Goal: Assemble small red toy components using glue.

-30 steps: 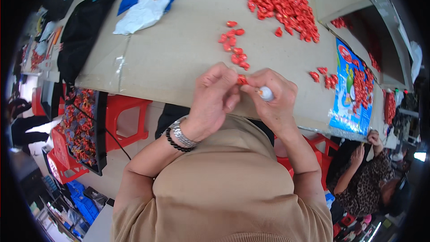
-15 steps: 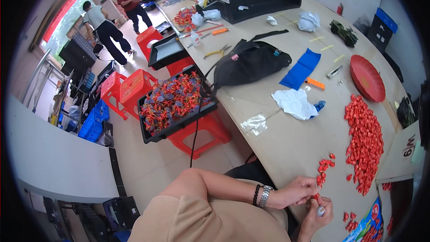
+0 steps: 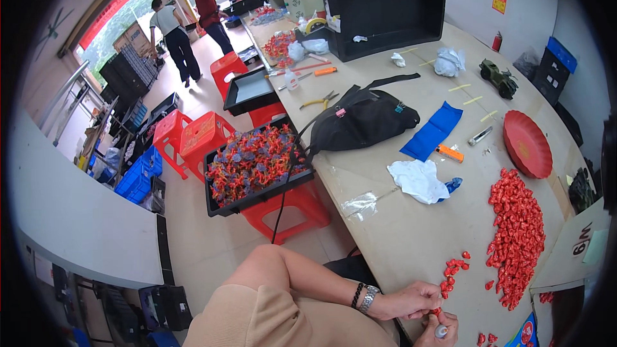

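Observation:
At the near edge of the table, my left hand (image 3: 414, 300), with a watch and a dark beaded bracelet at its wrist, pinches a small red piece (image 3: 436, 311). Close below it, my right hand (image 3: 450, 329) is closed around a whitish tube-shaped thing (image 3: 441, 331) whose rounded end points up. The two hands nearly touch at the red piece, and fingers hide most of it. Just beyond them lies a short trail of small glossy red pieces (image 3: 451, 270). A large heap of the same red pieces (image 3: 514, 238) spreads to the right.
A red scalloped bowl (image 3: 527, 144), white cloth (image 3: 416, 180), blue pouch (image 3: 434, 132) and black bag (image 3: 366, 119) lie farther up the table. Left of it, a black tray (image 3: 257, 196) of red and purple parts rests on a red stool (image 3: 289, 215). Two people stand in the background.
The view has shifted, so the table's things sit lower in the picture. My hands stay together around the red piece. In the background, one person has raised an arm and the other has walked farther off.

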`<control>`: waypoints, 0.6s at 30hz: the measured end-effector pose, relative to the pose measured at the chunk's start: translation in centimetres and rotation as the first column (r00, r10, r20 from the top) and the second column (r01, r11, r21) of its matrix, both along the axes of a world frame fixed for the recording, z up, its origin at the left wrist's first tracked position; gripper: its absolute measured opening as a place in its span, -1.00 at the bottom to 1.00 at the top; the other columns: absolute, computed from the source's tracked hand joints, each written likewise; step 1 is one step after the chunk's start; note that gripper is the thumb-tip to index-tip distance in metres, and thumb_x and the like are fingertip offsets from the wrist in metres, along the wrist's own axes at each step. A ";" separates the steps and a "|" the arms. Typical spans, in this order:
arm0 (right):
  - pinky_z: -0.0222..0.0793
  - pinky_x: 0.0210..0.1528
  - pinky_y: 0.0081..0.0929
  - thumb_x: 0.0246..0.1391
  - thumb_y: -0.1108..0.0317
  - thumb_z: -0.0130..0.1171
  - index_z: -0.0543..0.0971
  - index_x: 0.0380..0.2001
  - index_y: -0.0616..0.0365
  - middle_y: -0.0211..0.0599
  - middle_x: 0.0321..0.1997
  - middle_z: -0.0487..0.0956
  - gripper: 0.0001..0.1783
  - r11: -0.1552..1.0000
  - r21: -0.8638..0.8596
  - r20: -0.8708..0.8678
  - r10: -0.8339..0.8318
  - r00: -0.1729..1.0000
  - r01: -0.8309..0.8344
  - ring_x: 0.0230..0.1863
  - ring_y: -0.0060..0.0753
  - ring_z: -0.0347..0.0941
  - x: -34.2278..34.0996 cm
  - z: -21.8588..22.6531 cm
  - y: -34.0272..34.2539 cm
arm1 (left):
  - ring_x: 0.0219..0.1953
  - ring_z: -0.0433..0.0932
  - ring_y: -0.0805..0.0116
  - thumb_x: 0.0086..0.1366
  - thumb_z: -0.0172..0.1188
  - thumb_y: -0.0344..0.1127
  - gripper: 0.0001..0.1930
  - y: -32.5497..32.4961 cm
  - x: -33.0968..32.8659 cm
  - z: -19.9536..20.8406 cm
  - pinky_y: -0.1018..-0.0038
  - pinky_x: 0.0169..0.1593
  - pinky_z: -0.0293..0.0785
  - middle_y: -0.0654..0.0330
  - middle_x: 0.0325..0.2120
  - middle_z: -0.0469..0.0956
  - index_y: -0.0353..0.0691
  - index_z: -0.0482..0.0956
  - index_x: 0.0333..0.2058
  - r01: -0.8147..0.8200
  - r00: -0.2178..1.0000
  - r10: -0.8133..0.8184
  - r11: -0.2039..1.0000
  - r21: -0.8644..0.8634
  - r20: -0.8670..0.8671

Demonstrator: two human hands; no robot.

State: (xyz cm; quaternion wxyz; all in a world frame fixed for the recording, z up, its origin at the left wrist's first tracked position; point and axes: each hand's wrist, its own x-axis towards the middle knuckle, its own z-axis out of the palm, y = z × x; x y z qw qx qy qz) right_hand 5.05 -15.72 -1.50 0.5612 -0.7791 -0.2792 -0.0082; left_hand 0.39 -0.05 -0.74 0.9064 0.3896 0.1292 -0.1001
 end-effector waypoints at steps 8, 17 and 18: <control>0.45 -0.37 -0.56 0.03 0.48 0.27 0.57 -0.36 0.33 -0.14 -0.36 0.59 -0.86 0.999 0.034 -0.089 0.013 0.996 -0.010 -0.45 -0.46 0.48 0.0 -0.3 -0.4 | -0.69 0.13 0.72 0.43 -0.05 -0.21 -0.74 -0.2 0.3 -0.5 0.69 -0.67 0.03 0.16 -0.30 0.63 -0.17 0.28 -0.45 0.041 0.999 -0.041 0.999 0.012 -0.025; 0.47 -0.33 -0.53 0.04 0.44 0.28 0.56 -0.36 0.35 -0.14 -0.35 0.59 -0.83 0.998 0.062 -0.107 0.026 0.994 -0.020 -0.41 -0.46 0.48 0.3 -0.2 -0.4 | -0.70 0.14 0.71 0.43 -0.06 -0.21 -0.76 -0.2 0.6 -0.3 0.69 -0.67 0.05 0.15 -0.27 0.63 -0.19 0.32 -0.41 0.061 0.996 -0.058 0.997 0.038 -0.063; 0.47 -0.33 -0.53 0.04 0.44 0.28 0.56 -0.36 0.35 -0.14 -0.35 0.59 -0.83 0.998 0.064 -0.105 0.025 0.994 -0.018 -0.41 -0.46 0.48 0.3 -0.3 -0.5 | -0.70 0.14 0.71 0.43 -0.06 -0.21 -0.77 -0.2 0.6 -0.3 0.70 -0.67 0.05 0.15 -0.27 0.63 -0.19 0.32 -0.41 0.065 0.996 -0.063 0.997 0.038 -0.067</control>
